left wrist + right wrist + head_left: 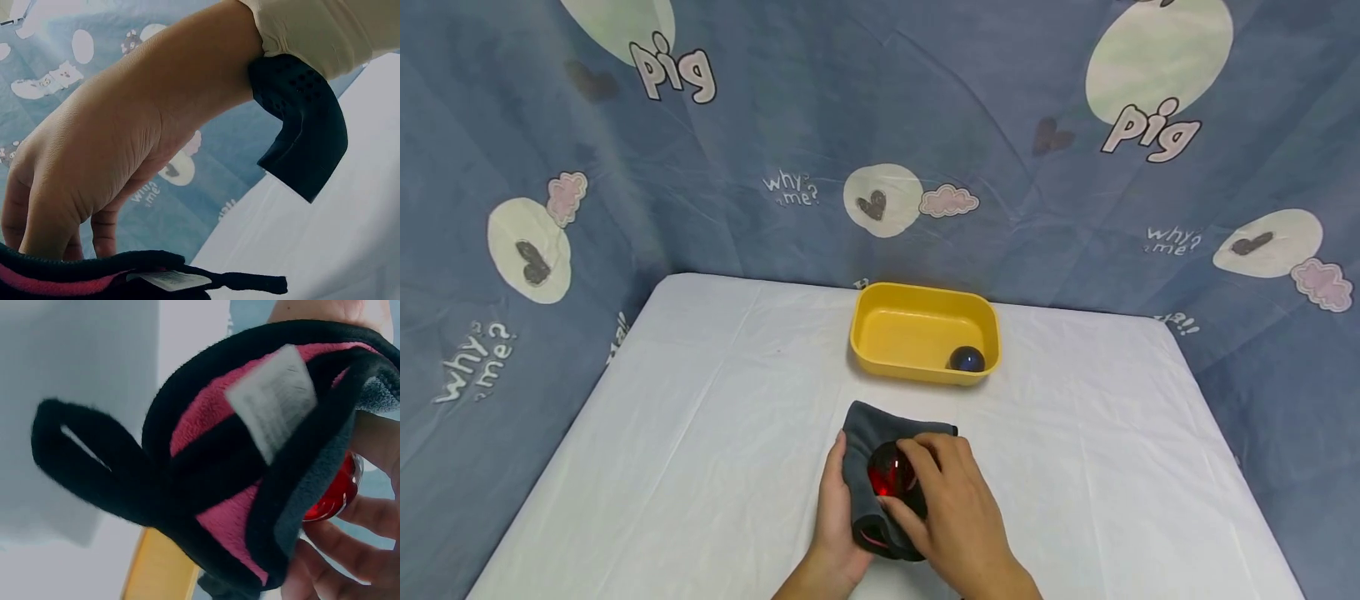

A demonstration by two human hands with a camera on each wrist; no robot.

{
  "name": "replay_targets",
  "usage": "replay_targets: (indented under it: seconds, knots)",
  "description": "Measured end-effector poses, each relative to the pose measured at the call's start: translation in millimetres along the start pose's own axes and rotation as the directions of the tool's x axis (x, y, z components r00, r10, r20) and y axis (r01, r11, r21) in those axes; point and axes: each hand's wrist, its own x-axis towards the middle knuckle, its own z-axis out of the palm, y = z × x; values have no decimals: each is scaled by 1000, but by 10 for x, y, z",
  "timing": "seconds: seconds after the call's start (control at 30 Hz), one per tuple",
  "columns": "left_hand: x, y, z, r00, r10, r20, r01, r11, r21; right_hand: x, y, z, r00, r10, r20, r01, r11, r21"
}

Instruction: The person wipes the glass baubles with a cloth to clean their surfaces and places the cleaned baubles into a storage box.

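Observation:
A folded dark grey cloth [880, 423] with black edging lies across my left hand [835, 517], whose thumb runs up the cloth's left edge; its other fingers are hidden beneath. My right hand [958, 504] pinches a clear red ball [887, 482] between thumb and fingers, against the cloth's upper face. From the right wrist, the ball [333, 494] shows partly behind the cloth's fold. The cloth's pink inner side [209, 415], a white label [275, 400] and a black hanging loop [53, 440] are visible there too.
Beyond the hands stands a yellow tray [910, 292] with a dark blue ball [967, 359] in its near right corner. A white sheet [737, 417] covers the table. Blue printed fabric [820, 100] hangs behind and along the sides.

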Motion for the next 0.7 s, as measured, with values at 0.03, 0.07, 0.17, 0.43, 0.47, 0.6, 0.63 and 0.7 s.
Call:
replay_targets:
  seconds: [0.03, 0.07, 0.17, 0.43, 0.47, 0.6, 0.63, 0.7]
  knots:
    - [1, -2, 0, 1000, -3, -3, 3, 1000, -2, 0, 8, 7, 1000, -10, -20, 10, 1000, -4]
    - [1, -3, 1, 1000, -4, -5, 4, 1000, -1, 0, 16, 14, 999, -17, -35, 17, 1000, -4]
    - [1, -12, 1, 1000, -9, -11, 9, 1000, -4, 3, 26, 27, 998, -21, -54, 21, 1000, 1]
    - [4, -36, 14, 999, -25, -25, 25, 1000, -5, 19, 46, 32, 996, 84, -35, -85, 996, -3]
    - [5, -37, 17, 999, -25, -25, 25, 1000, -2, 21, 46, 37, 994, 104, -32, -104, 995, 1]
    - [6, -43, 24, 999, -28, -26, 28, 1000, 9, 6, 27, 51, 986, 168, 10, -168, 985, 32]
    - [4, -42, 25, 999, -28, -26, 28, 1000, 9, -3, 20, 52, 984, 178, 22, -179, 983, 42]
    - [5, -39, 30, 999, -28, -24, 29, 1000, 9, -26, 12, 48, 981, 184, 55, -187, 981, 53]
